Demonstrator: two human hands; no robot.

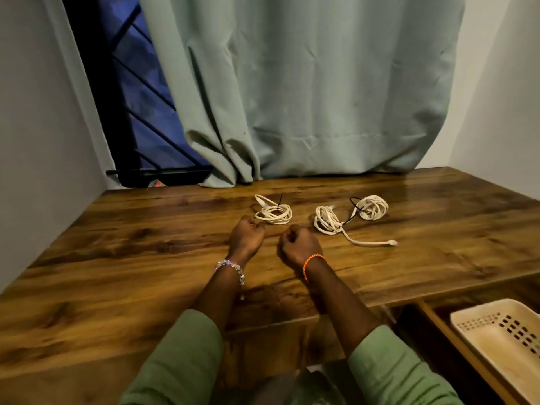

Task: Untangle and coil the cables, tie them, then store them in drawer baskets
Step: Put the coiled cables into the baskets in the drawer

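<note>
Three white coiled cables lie on the wooden table point(117, 258), each bound with a black tie. The left coil point(273, 213) sits just beyond my left hand point(247, 236). A middle coil point(327, 220) trails a loose end with a plug point(390, 243) to the right. The right coil point(374, 207) lies behind it. My left hand and my right hand point(299, 244) rest side by side on the table as fists, fingers curled, holding nothing. Neither hand touches a cable.
An open drawer point(444, 328) at the lower right holds a cream perforated basket point(496, 331). A pale green curtain point(306, 97) hangs down to the table's far edge. A barred window point(137, 97) is at the back left, with white walls on both sides.
</note>
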